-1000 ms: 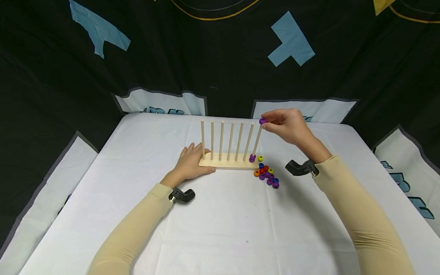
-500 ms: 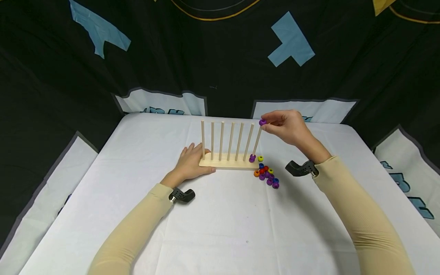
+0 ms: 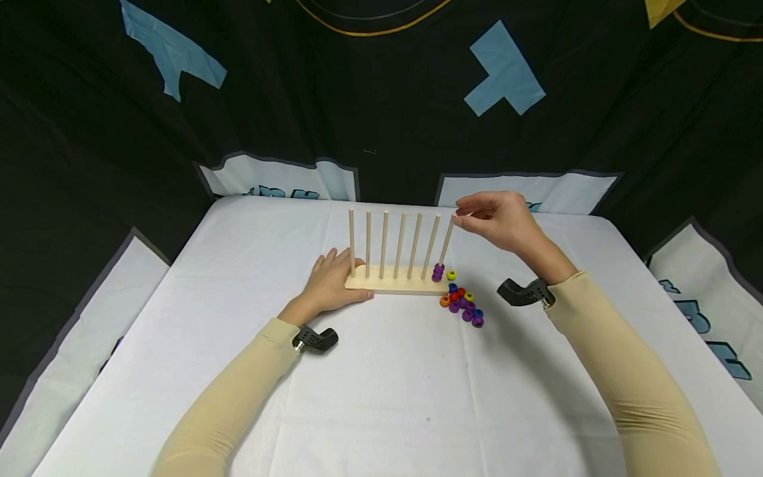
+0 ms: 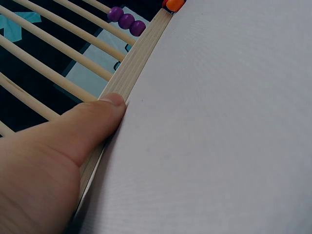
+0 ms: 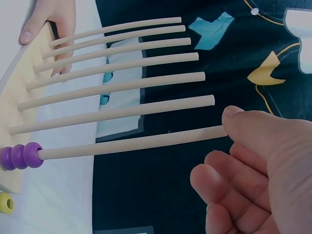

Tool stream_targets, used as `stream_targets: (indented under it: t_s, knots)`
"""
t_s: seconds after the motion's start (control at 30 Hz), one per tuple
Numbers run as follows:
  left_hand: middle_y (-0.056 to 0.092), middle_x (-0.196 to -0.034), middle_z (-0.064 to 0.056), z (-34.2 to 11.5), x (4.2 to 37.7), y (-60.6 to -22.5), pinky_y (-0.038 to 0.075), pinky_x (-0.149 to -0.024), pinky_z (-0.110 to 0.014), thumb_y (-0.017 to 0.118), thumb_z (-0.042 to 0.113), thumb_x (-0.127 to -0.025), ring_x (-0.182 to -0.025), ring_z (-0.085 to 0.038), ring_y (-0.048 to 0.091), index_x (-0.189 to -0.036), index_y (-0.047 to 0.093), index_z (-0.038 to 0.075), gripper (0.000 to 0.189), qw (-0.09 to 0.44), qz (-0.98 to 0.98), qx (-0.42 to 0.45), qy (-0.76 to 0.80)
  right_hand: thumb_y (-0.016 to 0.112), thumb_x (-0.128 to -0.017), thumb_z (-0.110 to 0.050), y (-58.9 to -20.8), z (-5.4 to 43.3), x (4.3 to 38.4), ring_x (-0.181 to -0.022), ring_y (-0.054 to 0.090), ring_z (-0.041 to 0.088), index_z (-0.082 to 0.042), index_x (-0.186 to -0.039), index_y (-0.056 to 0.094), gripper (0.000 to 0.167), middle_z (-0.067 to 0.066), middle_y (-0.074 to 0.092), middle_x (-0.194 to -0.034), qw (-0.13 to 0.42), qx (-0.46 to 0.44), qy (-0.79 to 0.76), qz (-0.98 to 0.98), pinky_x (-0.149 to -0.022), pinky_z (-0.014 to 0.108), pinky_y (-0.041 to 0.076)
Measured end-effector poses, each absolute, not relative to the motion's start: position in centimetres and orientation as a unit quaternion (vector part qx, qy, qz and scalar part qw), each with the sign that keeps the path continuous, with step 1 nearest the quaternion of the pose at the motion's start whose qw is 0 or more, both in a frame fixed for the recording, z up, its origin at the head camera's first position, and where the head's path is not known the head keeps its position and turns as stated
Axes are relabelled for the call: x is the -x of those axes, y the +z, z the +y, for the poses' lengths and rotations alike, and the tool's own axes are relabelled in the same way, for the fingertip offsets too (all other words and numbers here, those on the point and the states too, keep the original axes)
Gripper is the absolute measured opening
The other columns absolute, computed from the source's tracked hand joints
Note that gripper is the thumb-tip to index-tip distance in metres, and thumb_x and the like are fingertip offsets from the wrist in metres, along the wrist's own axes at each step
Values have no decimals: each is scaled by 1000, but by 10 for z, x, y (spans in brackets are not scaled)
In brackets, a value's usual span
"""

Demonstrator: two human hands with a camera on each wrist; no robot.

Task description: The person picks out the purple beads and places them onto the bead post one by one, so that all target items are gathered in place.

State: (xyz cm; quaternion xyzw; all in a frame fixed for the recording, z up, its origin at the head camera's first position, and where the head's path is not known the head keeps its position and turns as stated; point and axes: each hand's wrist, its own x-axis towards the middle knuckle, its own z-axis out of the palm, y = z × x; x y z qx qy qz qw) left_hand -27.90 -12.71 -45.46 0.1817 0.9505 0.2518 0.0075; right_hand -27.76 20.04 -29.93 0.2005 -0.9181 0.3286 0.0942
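The left hand held the left end of the wooden board, with its thumb on the front edge and its other fingers spread out behind. The right hand was up at the top of the end stick, its thumb and fingers apart and softly bent, pinching nothing. Half a second earlier it had a purple bead there; now that bead had dropped, and three purple beads sat stacked at the bottom of the stick. That seemed to mean one more bead was on, and the hand was free again. I could not tell if its thumb touched the stick's tip. The other six sticks stood bare. Near the board's right end, a yellow bead lay a bit apart from a bunch of loose beads on the white table. They were purple, blue, red, yellow and orange, and some hid parts of others, so they were hard to count. At the back hung a black curtain, with white patches whose blue marks were too cut off to make out.
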Motion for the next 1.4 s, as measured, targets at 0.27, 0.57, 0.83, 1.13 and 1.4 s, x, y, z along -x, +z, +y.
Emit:
stream_targets:
  t_s: [0.27, 0.57, 0.83, 1.13, 1.4]
  knots:
    - [33, -165, -22, -127, 278, -455, 8, -125, -68, 76, 55, -81, -155, -52, 16, -143, 57, 11, 78, 12, 951, -180, 253, 73, -94, -17, -300, 201, 277, -96, 71, 31, 1, -121, 72, 32, 20, 76, -112, 93, -204, 335, -915, -73, 7, 47]
    - [33, -164, -23, -127, 279, -455, 8, -124, -69, 76, 55, -81, -154, -53, 17, -142, 57, 11, 77, 6, 950, -182, 253, 73, -94, -17, -302, 201, 278, -96, 71, 31, 2, -120, 72, 32, 20, 76, -112, 91, -204, 332, -917, -72, 5, 47]
    - [33, -164, -23, -128, 279, -455, 8, -124, -69, 76, 55, -82, -154, -53, 17, -142, 57, 11, 77, 7, 950, -180, 255, 73, -95, -17, -302, 201, 280, -95, 71, 31, 2, -121, 72, 33, 20, 76, -113, 90, -206, 323, -919, -71, 5, 47]
    - [32, -164, -23, -128, 279, -455, 9, -124, -68, 76, 55, -82, -155, -52, 17, -142, 57, 12, 77, 10, 952, -178, 250, 73, -94, -16, -301, 205, 278, -96, 70, 31, 2, -121, 72, 32, 20, 76, -113, 90, -204, 317, -922, -71, 6, 47]
    - [33, -164, -23, -128, 280, -455, 8, -125, -68, 76, 55, -82, -155, -52, 17, -142, 57, 11, 77, 9, 951, -182, 250, 73, -95, -20, -304, 212, 275, -98, 69, 30, 0, -122, 72, 34, 19, 76, -114, 87, -192, 309, -927, -75, 13, 50]
